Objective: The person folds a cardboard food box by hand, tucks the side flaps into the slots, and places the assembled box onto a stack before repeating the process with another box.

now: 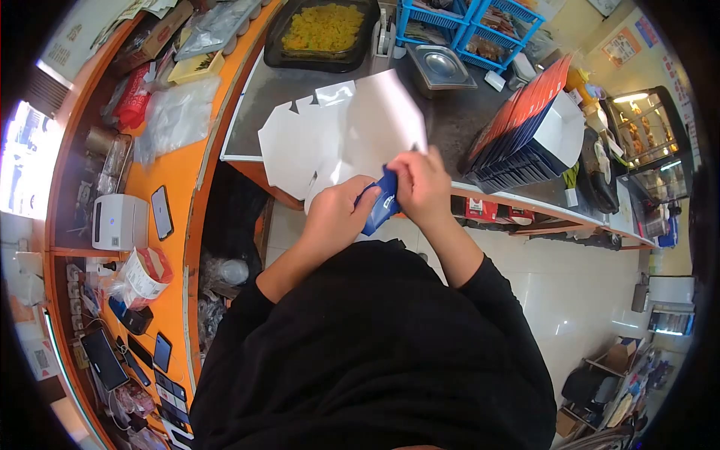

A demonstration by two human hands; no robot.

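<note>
My left hand and my right hand are both closed on a partly folded cardboard food box. Its white inner face spreads out beyond my hands toward the counter, with cut notches along the left side. Between my hands, a dark blue printed flap is bent up and pinched by the fingers of each hand. The raised right panel of the box is smeared by motion. To the right stands a nested stack of folded boxes, blue and orange outside and white inside.
On the counter stand a black tray of yellow food, a metal pan and blue plastic baskets. An orange shelf at left holds phones, plastic bags and a white printer.
</note>
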